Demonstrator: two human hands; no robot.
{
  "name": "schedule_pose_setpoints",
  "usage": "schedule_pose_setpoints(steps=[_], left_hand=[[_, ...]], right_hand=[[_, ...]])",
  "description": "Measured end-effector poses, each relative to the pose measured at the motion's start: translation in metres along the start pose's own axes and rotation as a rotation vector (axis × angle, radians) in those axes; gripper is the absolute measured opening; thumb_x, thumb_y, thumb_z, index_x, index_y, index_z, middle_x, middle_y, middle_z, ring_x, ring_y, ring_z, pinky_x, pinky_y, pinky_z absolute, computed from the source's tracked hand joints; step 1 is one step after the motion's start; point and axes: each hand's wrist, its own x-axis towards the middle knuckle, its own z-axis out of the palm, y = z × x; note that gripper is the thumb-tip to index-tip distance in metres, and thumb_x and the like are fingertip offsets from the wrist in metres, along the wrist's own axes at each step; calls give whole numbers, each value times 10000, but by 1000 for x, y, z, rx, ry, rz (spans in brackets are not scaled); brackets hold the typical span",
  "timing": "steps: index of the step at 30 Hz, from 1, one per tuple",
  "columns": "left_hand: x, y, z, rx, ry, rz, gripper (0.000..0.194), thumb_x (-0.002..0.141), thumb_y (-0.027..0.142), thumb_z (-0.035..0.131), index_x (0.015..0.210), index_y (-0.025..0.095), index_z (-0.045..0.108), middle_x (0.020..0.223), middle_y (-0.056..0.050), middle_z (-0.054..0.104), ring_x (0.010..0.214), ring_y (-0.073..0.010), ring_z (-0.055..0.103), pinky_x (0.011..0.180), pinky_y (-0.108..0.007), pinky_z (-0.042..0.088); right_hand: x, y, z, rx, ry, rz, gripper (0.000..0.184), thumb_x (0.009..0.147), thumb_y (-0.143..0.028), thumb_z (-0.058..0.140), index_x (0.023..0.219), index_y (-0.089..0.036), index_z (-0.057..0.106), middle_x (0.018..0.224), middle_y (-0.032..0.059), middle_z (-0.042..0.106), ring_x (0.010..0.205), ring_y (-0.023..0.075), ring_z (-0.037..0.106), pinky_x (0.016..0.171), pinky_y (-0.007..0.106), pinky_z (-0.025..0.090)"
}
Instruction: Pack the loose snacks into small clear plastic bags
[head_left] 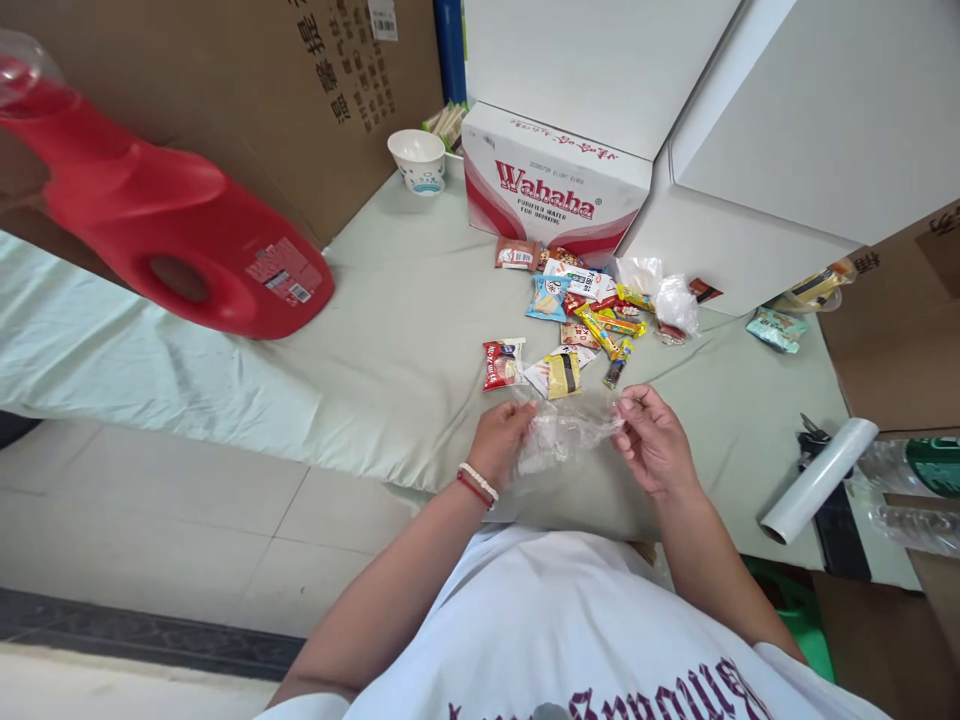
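A clear plastic bag [562, 432] is stretched between my two hands at the near edge of the cloth-covered table. My left hand [504, 440], with a white and a red bracelet at its wrist, pinches the bag's left side. On the other side, my right hand [654, 440] grips it between thumb and fingers. Just beyond the bag lie a red and white snack packet [503, 364] and a yellow packet [564, 374]. Farther back is a loose pile of small wrapped snacks, among them a blue packet [548, 297] and a yellow stick wrapper [598, 330].
A Wahaba-style white and red carton printed "Wahaha" [555, 185] stands behind the snacks, a paper cup [418, 162] beside it. Crumpled clear bags [675, 303] lie right of the pile. A large red jug [187, 230] is at left, a plastic-film roll [819, 480] at right.
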Motion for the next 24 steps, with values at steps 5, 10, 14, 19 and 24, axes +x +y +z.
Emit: schedule_pose_setpoints(steps=[5,10,14,19,24], left_hand=[[10,2,-13,-109,20,-1,358,640,432,785,724,186,539,663,49,553,576,-82,511,555,-213,464],[4,-9,-18,-46,46,41,367,693,465,756,740,208,499,649,70,488,581,-89,474,543,-213,449],[2,-16,-12,72,-68,171,402,804,562,674,750,210,489,693,48,507,633,-104,493,604,-228,474],[4,-21,-23,565,53,506,321,866,507,610,918,191,592,903,-65,636,850,-216,629,803,-406,556],[-5,-18,-25,1230,10,1253,483,890,130,545,1335,311,599,1412,-110,593,1437,-295,414,1212,-581,222]], right_hand=[[18,-5,-53,-109,50,-39,383,733,-445,834,884,-229,556,719,-54,563,467,57,458,372,158,327],[23,-6,-81,-711,315,-331,346,821,-446,724,1058,-216,624,1074,71,628,615,109,512,509,251,468],[12,-7,-47,-925,-179,-491,509,894,-386,679,1370,-267,546,1279,106,592,723,132,574,627,275,521],[26,16,-12,-1019,-683,-461,201,971,-269,565,1116,-212,692,977,66,654,755,150,598,718,281,507],[29,32,-17,-973,-666,-560,226,1011,-289,513,954,-206,715,914,66,635,798,167,608,737,288,494]])
